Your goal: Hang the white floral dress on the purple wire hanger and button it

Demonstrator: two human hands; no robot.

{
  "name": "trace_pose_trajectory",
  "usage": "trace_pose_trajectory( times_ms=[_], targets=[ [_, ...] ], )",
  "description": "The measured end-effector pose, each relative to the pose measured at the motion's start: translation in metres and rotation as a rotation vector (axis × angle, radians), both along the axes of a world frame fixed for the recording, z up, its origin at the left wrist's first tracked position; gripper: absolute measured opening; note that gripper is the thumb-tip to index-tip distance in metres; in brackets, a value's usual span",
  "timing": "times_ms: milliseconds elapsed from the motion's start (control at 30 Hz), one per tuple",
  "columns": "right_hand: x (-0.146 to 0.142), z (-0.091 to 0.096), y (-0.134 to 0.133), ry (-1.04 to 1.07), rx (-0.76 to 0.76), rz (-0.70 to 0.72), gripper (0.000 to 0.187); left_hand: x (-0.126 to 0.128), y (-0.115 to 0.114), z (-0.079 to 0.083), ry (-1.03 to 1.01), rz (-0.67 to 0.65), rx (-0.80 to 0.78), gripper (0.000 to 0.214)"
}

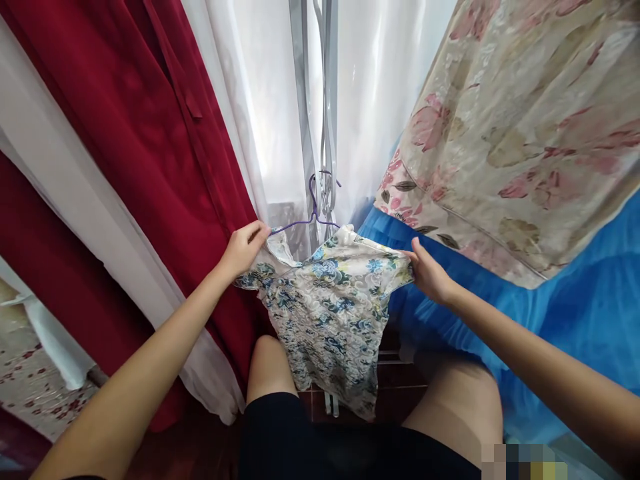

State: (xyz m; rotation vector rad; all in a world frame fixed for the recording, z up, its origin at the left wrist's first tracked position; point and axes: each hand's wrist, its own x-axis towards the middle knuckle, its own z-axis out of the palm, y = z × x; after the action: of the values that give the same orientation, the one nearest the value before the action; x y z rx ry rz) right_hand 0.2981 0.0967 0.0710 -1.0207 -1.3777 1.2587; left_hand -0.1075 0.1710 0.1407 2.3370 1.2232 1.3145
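Observation:
A small floral dress [330, 307], white with blue and yellow flowers, hangs on a purple wire hanger [313, 213] hooked on a metal rail [327, 133]. My left hand [243, 249] is closed on the dress's left shoulder by the hanger's arm. My right hand [427, 272] pinches the right sleeve edge. The dress falls between my knees.
A dark red garment [150, 147] and white sheer fabric [260, 100] hang on the left. A beige cloth with pink flowers [525, 133] and a blue tulle skirt [575, 307] hang on the right. My bare knees and black shorts [300, 440] are below.

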Motion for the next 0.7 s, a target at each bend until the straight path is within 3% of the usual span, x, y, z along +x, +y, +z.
trace_pose_trajectory(
  times_ms=[133, 400, 567, 700],
  targets=[
    [0.008, 0.003, -0.023, -0.220, 0.274, -0.161, 0.050, 0.012, -0.021, 0.001, 0.207, 0.188, 0.204, 0.041],
    [-0.002, 0.071, -0.021, -0.276, 0.556, -0.405, 0.060, 0.035, -0.011, 0.030, 0.276, 0.359, 0.261, 0.050],
    [-0.050, 0.086, -0.039, -0.303, 0.547, -0.179, 0.059, 0.028, 0.010, 0.020, 0.043, 0.314, 0.158, 0.049],
    [-0.083, 0.082, -0.086, -0.605, 0.721, 0.253, 0.046, 0.021, 0.015, -0.004, -0.366, 0.280, 0.044, 0.062]
  ],
)
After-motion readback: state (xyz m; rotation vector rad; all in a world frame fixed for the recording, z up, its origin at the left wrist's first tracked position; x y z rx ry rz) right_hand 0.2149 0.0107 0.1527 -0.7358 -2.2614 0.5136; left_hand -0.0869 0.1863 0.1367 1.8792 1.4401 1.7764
